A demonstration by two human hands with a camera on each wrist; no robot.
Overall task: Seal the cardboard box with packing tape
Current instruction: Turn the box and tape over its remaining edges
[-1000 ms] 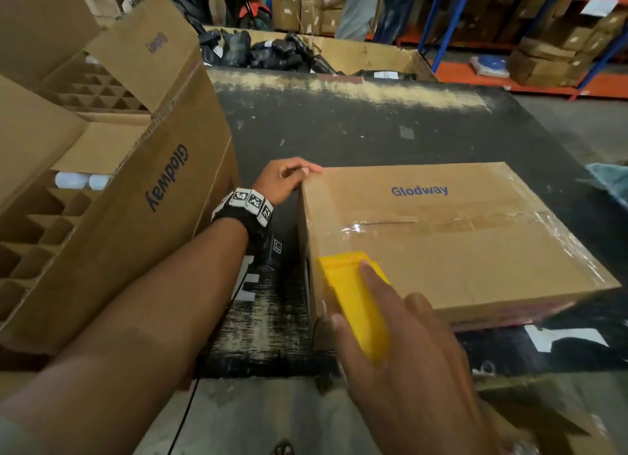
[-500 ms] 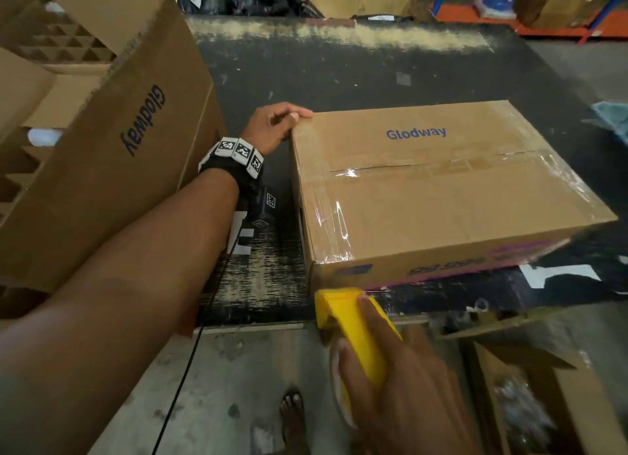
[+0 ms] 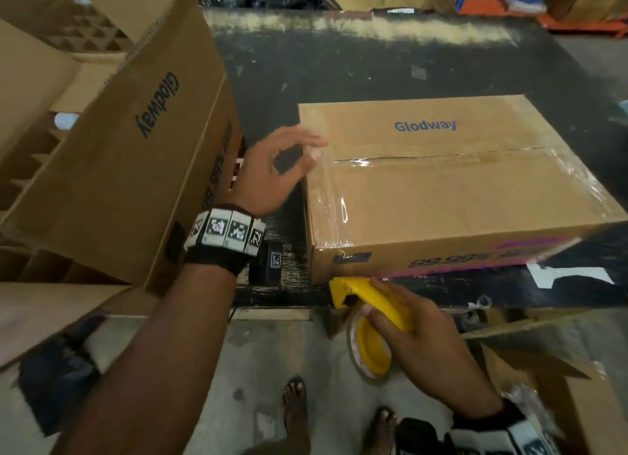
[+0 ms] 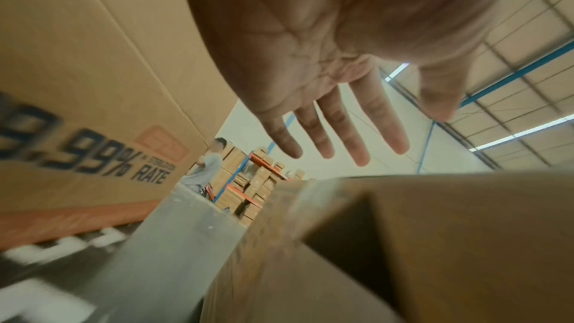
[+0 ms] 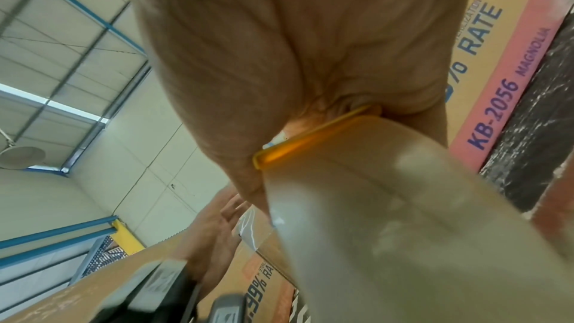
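Nearest me, my right hand [image 3: 418, 332] grips the yellow tape dispenser [image 3: 370, 305] against the cardboard box [image 3: 458, 189]'s near wall, probably to end a strip. Beyond it, my left hand [image 3: 275, 172], relaxed and holding nothing, hovers at the box's left edge on the tabletop [image 3: 339, 70], ready to steady it.

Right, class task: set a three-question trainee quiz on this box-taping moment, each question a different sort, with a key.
1. True or false: the right hand grips the yellow tape dispenser.
2. The left hand is: A) pinching a tape strip, B) open beside the box's left edge, C) flat on the floor.
3. Fill in: the brand printed on the closed cardboard box is ____.

Key: 1 true; 2 B; 3 Glodway.
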